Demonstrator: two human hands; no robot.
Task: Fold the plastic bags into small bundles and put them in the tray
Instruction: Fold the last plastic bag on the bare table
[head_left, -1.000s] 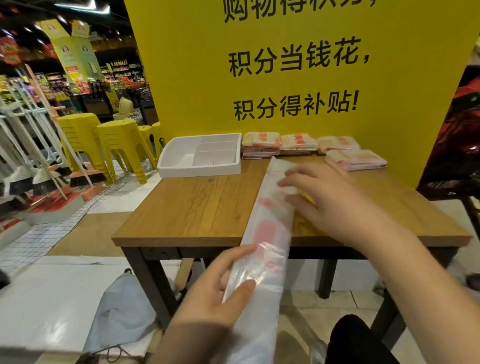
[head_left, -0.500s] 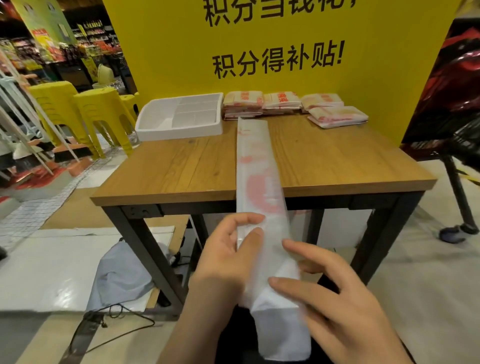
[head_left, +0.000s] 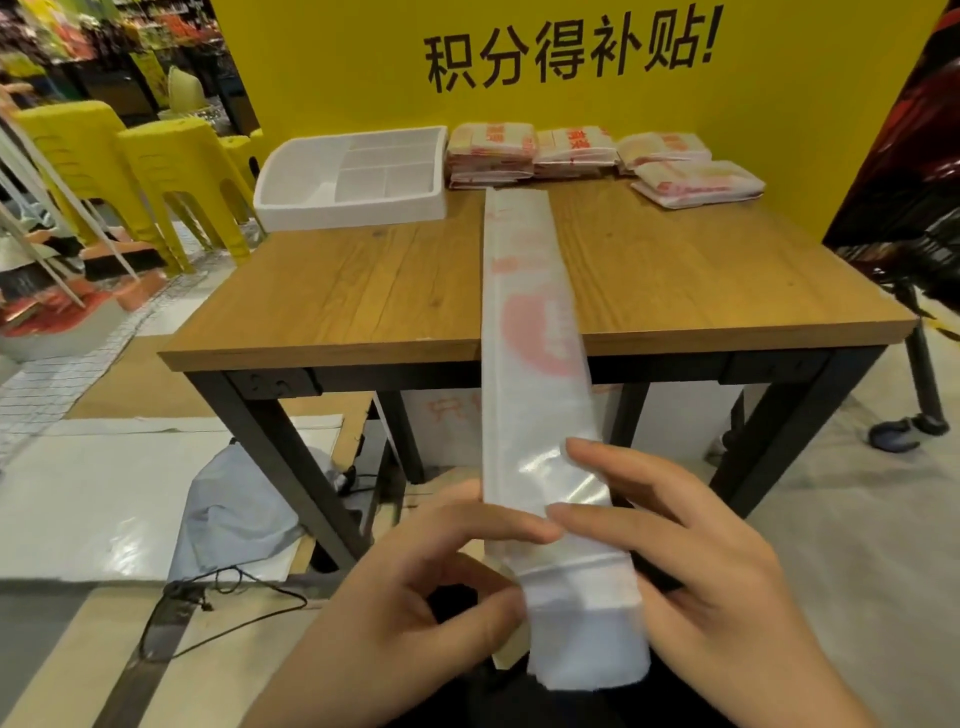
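Observation:
A white plastic bag (head_left: 530, 332) with red print, folded into a long narrow strip, runs from the far middle of the wooden table (head_left: 363, 291) over its near edge down toward me. My left hand (head_left: 415, 613) pinches the strip's left edge near its lower end, the index finger stretched across it. My right hand (head_left: 696, 571) holds the right edge, fingertips lying on top. A white divided tray (head_left: 353, 208) stands at the table's back left. Stacks of folded bags (head_left: 491, 153) lie along the back.
A yellow sign board (head_left: 519, 104) stands right behind the table. Yellow plastic stools (head_left: 171, 171) and brooms are at the left. A grey bag (head_left: 234, 509) and a black cable (head_left: 218, 597) lie on the floor under the table's near left leg.
My right hand left the tabletop and came down to the strip's lower end. Both hands now grip there, and the strip lies straighter along the table.

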